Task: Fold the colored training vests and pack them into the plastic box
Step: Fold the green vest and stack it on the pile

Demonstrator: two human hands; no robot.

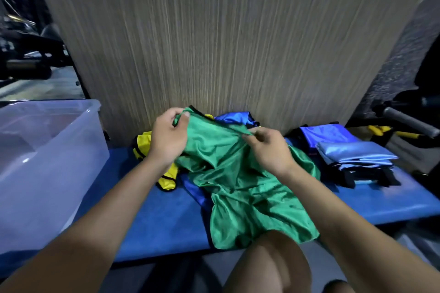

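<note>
Green training vest [238,173] hangs lifted between both hands above the blue padded bench [152,228], its lower part draped in wrinkles across the bench and reaching the front edge near the person's knee. The left hand [167,137] pinches the black-trimmed top edge at one corner, thumb and fingers curled round the cloth; the right hand [267,150] pinches the same edge further along, so the fabric between them is pulled into a loose line. Behind and under the green one lie an unfolded yellow vest [142,145] and a blue vest [234,118], bunched against the wood-grain panel. To the right, a stack of folded vests [354,154] in pale and deep blue sits on the bench. The clear plastic box [45,159] stands at the left end; whether anything lies inside it is hard to tell through its cloudy wall. By my reading, the step in hand is finding and straightening the vest's top edge before the first fold. The next move likely calls for shaking or spreading the cloth flat so its sides line up, since the slippery mesh is crumpled and would fold unevenly otherwise.
</note>
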